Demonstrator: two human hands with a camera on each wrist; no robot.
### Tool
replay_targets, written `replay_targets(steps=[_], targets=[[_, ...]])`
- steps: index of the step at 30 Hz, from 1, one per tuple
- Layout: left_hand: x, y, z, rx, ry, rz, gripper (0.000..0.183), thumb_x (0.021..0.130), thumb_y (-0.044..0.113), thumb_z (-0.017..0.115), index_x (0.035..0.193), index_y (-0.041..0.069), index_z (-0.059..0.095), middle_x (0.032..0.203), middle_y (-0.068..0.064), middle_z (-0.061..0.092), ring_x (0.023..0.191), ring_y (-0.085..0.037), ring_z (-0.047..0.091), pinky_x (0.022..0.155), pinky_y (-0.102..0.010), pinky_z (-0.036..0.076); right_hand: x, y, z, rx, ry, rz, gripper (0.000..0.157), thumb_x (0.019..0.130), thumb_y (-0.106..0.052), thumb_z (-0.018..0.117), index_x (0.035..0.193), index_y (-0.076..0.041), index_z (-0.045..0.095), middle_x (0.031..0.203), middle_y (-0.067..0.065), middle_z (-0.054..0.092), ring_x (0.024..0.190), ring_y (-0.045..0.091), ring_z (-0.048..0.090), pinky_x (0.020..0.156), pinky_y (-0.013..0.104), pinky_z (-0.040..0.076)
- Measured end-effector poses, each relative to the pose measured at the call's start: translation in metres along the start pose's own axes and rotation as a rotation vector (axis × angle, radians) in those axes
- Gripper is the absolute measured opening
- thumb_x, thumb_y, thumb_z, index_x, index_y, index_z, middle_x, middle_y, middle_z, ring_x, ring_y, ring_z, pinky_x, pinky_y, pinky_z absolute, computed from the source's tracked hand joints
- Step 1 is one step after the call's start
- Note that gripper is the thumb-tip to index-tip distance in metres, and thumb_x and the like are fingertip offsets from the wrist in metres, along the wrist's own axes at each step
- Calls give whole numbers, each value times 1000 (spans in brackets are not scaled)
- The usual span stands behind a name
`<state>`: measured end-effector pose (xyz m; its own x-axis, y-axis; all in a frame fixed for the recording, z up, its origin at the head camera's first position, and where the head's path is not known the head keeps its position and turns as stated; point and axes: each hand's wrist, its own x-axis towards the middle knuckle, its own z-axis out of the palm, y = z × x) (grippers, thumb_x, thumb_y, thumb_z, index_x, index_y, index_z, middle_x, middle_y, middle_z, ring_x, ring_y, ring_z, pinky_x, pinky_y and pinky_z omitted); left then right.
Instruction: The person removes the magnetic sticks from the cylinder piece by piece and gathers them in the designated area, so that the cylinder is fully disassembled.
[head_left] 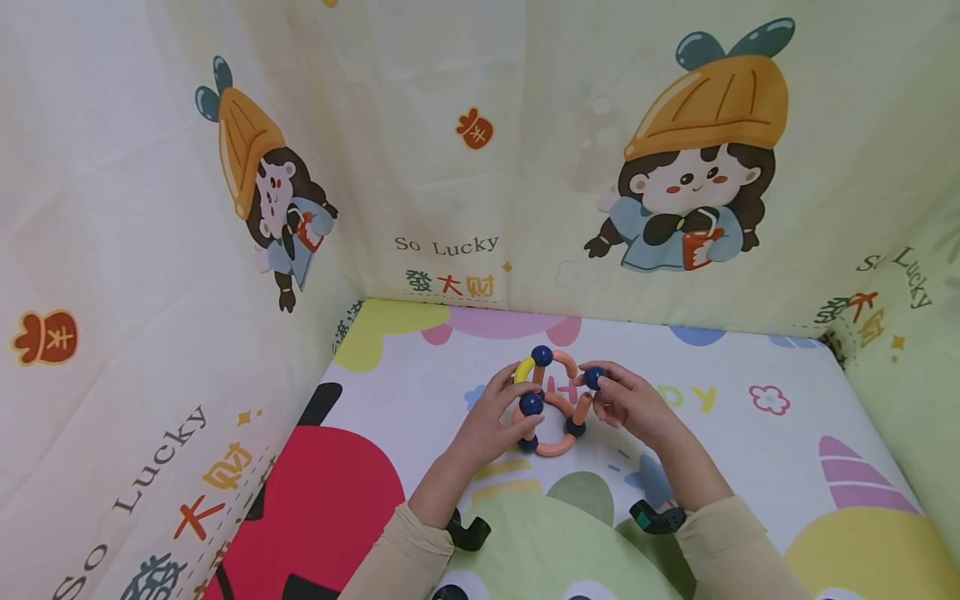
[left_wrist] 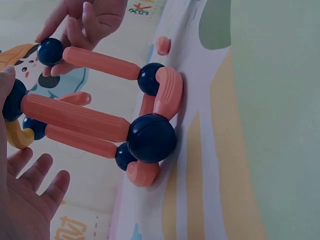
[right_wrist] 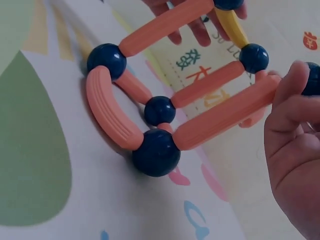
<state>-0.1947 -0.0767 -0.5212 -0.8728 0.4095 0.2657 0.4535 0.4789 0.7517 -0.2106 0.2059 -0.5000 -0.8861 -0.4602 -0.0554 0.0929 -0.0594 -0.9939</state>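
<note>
A construction of navy balls and orange rods (head_left: 553, 450) stands on the printed surface, with curved rods at its base and straight ones upright. My left hand (head_left: 487, 421) grips a navy ball (head_left: 531, 404) at the top of a near upright. Behind that ball a yellow curved rod (head_left: 523, 369) runs to the far top ball (head_left: 542, 356). On the right, my right hand (head_left: 633, 404) pinches another navy ball (head_left: 595, 377) between thumb and fingers. In the left wrist view this ball sits at the top end of an upright orange rod (left_wrist: 102, 62).
The surface carries a colourful cartoon print, with a large red shape (head_left: 330, 492) at left. A printed cream curtain (head_left: 540, 192) encloses the back and both sides. Dark devices, one of them a wrist device (head_left: 657, 517), sit at both sleeves.
</note>
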Motion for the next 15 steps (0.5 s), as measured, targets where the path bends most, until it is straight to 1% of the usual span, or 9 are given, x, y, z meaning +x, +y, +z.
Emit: replay_targets(steps=[3,5,7,9,11,13,15], targets=[[0,0,0,-8,3,4,47,93,52,62,131,25,60,162,1,25,138,-20,45,106,-48,46,-1,-4,-4,-48,82,45,46,104,-32,49,143,-8,42,99,3,60,67,14,51,54,21,39],[0,0,0,-14,5,9,46,93,51,63,131,25,60,162,1,25,138,-19,45,106,-48,46,-2,-6,-8,-96,141,100,47,103,-36,52,143,-14,44,92,4,55,70,16,50,57,25,42],[0,0,0,-20,5,10,46,93,51,63,130,24,61,162,1,25,138,-19,45,106,-47,46,-2,-7,-13,-153,193,148,48,100,-38,56,143,-18,47,88,7,52,73,19,51,62,30,48],[0,0,-1,-24,4,12,47,93,51,63,130,24,61,162,1,25,138,-19,45,106,-47,46,-3,-5,-19,-231,234,182,50,98,-42,59,142,-23,48,94,13,53,78,23,53,70,37,52],[0,0,-1,-25,0,11,46,93,50,63,131,25,60,162,1,25,138,-18,45,106,-47,45,-3,-2,-26,-329,267,192,52,96,-45,61,142,-26,49,106,17,55,86,26,55,78,41,53],[-1,1,-1,-23,-4,7,44,93,49,64,131,27,60,162,3,25,138,-18,45,106,-46,45,-4,2,-32,-429,289,179,55,94,-47,62,143,-26,48,120,17,55,95,28,55,83,41,51],[-1,0,-1,-19,-11,-4,45,92,49,65,134,32,57,162,5,25,139,-18,44,107,-47,45,-5,5,-38,-512,303,172,56,94,-49,62,143,-26,48,131,16,52,102,29,54,85,38,49]])
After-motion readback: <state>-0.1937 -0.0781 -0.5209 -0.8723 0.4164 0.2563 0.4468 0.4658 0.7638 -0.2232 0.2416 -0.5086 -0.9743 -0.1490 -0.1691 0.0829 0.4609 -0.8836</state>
